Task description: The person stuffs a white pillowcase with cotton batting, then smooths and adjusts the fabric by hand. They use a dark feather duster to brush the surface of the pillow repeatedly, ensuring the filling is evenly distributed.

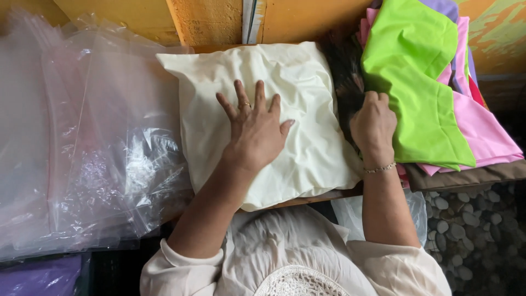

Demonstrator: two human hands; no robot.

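One hand (373, 125) half under green cloth (416, 87)

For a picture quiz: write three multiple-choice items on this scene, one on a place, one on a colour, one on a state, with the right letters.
1. Where does the left hand lie?
A. on the cream pillow
B. on the plastic bags
C. on the stone floor

2. What colour is the top cloth of the pile at the right?
A. brown
B. bright green
C. white

3. How is the right hand shaped?
A. flat, fingers spread
B. curled at the cloth's edge
C. raised in the air

Answers:
1 A, palm down on the pillow.
2 B, green lies over pink.
3 B, knuckles bent against the pile.
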